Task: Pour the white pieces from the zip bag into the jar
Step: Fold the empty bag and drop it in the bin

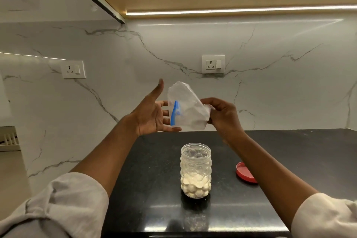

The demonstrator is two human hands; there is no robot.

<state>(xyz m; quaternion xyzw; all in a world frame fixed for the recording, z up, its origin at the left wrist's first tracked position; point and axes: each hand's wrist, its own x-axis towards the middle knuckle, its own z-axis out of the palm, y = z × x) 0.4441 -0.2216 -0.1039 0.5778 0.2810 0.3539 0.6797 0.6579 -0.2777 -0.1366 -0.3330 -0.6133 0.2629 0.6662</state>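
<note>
A clear bubble-textured jar (pixel 195 170) stands open on the black counter, its lower part filled with white pieces (pixel 195 181). Above it, in the air, is a clear zip bag (pixel 186 108) with a blue zip strip; it looks empty. My right hand (pixel 222 116) pinches the bag's right corner. My left hand (pixel 154 114) is spread flat, palm toward the bag, with its fingertips behind the zip edge.
The jar's red lid (pixel 244 172) lies on the black counter (pixel 289 160) to the right of the jar. A marble backsplash with two wall sockets (pixel 213 64) rises behind. Cabinets hang overhead. The counter's front edge is near the bottom of the view.
</note>
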